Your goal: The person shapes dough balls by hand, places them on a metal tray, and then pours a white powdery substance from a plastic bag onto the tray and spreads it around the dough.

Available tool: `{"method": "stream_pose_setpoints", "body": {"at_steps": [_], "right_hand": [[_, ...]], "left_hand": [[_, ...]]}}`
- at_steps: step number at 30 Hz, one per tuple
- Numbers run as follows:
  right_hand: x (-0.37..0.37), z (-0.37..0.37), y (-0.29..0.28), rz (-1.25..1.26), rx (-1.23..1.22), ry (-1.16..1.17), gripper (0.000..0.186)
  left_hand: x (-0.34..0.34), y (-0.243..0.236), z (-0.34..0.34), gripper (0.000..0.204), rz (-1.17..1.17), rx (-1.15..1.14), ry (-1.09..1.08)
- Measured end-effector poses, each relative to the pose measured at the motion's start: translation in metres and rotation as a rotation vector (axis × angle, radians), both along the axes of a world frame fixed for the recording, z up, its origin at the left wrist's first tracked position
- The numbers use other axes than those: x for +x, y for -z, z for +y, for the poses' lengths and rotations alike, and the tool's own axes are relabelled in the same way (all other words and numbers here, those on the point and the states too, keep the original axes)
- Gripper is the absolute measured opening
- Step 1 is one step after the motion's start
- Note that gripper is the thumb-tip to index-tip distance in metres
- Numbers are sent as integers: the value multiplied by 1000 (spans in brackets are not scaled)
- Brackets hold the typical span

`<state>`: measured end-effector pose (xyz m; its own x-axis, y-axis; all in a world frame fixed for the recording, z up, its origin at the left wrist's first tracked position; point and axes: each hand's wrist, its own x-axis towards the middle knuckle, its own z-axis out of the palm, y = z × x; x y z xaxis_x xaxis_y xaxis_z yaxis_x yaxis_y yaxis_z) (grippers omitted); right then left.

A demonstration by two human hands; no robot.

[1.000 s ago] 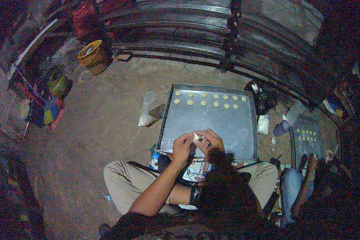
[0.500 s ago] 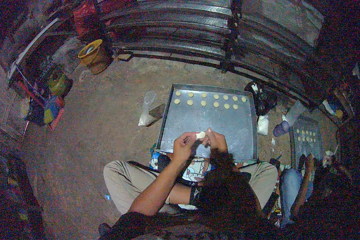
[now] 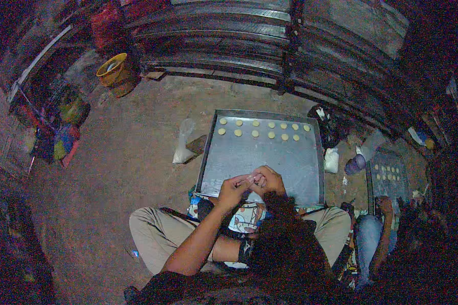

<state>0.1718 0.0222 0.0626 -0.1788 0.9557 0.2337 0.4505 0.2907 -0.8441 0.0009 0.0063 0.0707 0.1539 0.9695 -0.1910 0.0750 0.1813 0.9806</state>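
Tray of grey metal, rectangular and low-walled [image 3: 295, 165], lies with its long axis left to right, round pale-yellow dough discs [image 3: 255, 133] in two rows along its far edge. Toward the near edge, the bare left hand [image 3: 232, 192] pinches a pale dough piece [image 3: 251, 178], too hidden to tell its long axis or direction; the bare right hand [image 3: 268, 181] curls against it, its hold unclear.

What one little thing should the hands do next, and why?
Maybe set the small pale piece at the right end of the second row on the metal tray. The left hand seems to pinch it, with the right hand close against it. The far row has seven pale discs, but the second has six, leaving room there.
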Motion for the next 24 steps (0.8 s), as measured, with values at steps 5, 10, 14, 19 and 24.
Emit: {"method": "stream_pose_setpoints", "body": {"at_steps": [5, 10, 14, 19, 24], "right_hand": [[-9, -3, -4, -41, 101, -7, 38], [-13, -7, -15, 125, -57, 38, 32], [-12, -6, -5, 239, -149, 22, 28], [-15, -8, -9, 254, -159, 35, 24], [-19, -8, 9, 105, -6, 103, 22]], "left_hand": [[1, 18, 0, 26, -170, -79, -105], [-3, 26, 2, 22, -398, -182, -200], [6, 24, 0, 22, -519, -232, -250], [6, 30, -2, 23, -618, -244, -245], [11, 22, -5, 25, -480, -191, -262]]}}
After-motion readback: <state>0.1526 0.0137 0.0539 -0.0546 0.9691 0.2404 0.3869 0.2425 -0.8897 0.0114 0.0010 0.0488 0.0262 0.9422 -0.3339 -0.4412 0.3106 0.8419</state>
